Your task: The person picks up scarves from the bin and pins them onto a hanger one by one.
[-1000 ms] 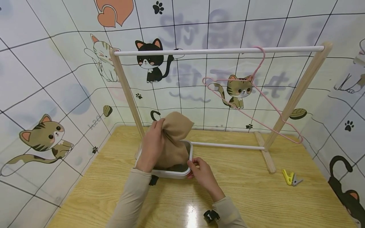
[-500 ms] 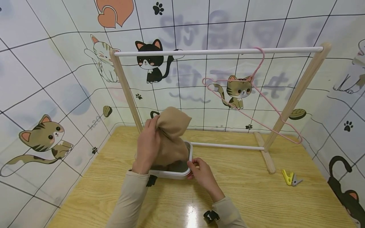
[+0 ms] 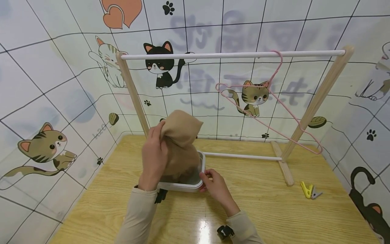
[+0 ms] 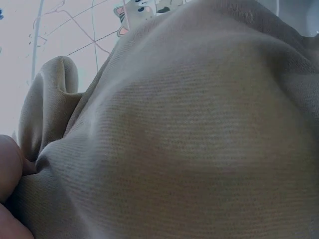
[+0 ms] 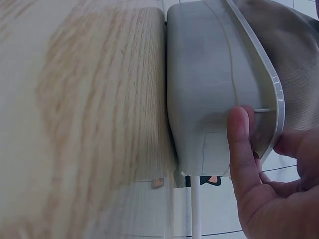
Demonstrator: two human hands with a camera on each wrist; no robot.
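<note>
A brown cloth point(image 3: 182, 157) hangs bunched from my left hand point(image 3: 153, 156), which pinches it near the top; its lower part lies in a white plastic basin point(image 3: 186, 187). In the left wrist view the cloth point(image 4: 189, 134) fills most of the picture, with my left fingertips point(image 4: 9, 169) at the lower left edge. My right hand point(image 3: 217, 186) grips the basin's near right corner. The right wrist view shows the thumb over the rim and fingers under it, against the basin's outer wall point(image 5: 209, 84). Most of what is inside the basin is hidden by the cloth.
Behind the basin stands a wooden rack with a white top rail point(image 3: 195, 56) and a lower white bar point(image 3: 243, 156). From the rail hangs a pink hanger point(image 3: 275, 92). Yellow and grey clips point(image 3: 307, 190) lie on the wooden table point(image 3: 259, 203) at right.
My left hand has moved up and to the left, lifting the cloth higher, so more of the basin's inside shows. My right hand has stayed at the basin's corner.
</note>
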